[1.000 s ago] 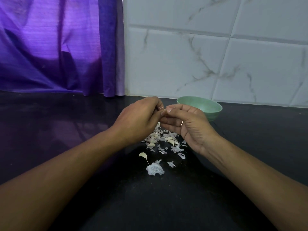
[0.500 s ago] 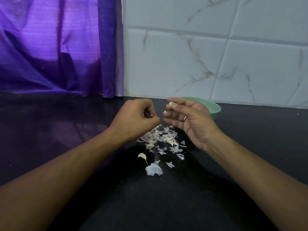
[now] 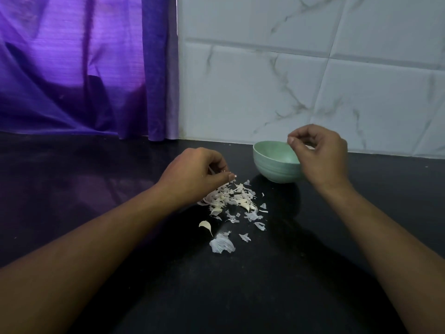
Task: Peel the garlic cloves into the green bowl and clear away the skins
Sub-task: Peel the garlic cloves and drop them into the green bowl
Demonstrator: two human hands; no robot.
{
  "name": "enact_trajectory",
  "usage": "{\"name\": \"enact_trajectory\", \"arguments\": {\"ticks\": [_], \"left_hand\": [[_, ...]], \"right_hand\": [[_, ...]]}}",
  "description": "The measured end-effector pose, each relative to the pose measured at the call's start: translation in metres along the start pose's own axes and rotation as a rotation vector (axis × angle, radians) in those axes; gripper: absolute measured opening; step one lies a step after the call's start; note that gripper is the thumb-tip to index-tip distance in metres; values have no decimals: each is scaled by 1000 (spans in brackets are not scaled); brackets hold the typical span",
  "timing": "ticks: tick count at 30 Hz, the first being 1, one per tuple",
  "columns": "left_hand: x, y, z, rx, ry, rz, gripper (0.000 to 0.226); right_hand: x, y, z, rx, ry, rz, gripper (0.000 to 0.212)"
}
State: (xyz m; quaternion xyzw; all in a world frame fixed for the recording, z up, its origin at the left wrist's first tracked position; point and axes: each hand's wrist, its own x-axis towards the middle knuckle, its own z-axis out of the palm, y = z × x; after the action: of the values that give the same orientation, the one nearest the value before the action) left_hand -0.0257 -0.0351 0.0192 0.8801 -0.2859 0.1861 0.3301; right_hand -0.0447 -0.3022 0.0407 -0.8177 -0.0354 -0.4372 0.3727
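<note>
The green bowl (image 3: 274,171) stands on the black counter near the tiled wall. My right hand (image 3: 320,155) hovers over its right rim with fingers curled, and a pale bit of garlic clove shows between them. My left hand (image 3: 195,174) is low over the pile of garlic skins (image 3: 232,200), pinching a thin strip of skin. A single clove (image 3: 205,225) lies apart in front of the pile. A large flake of skin (image 3: 221,245) lies nearest me. The inside of the bowl is partly hidden by my right hand.
The black counter (image 3: 240,297) stretches wide on all sides of the pile. A purple curtain (image 3: 84,68) hangs at the back left, and a white marbled tile wall (image 3: 289,80) rises right behind the bowl.
My hands have parted. The right hand moved right and back to above the bowl; the left hand dropped toward the skin pile.
</note>
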Motion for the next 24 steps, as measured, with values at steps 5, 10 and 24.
{"name": "enact_trajectory", "arguments": {"ticks": [5, 10, 24], "left_hand": [[2, 1, -3, 43, -15, -4, 7], [3, 0, -8, 43, -28, -5, 16], [6, -1, -21, 88, -81, 23, 35]], "right_hand": [[-2, -7, 0, -29, -21, 1, 14], [-13, -35, 7, 260, -231, -52, 5], [-32, -44, 23, 134, -676, -96, 10]]}}
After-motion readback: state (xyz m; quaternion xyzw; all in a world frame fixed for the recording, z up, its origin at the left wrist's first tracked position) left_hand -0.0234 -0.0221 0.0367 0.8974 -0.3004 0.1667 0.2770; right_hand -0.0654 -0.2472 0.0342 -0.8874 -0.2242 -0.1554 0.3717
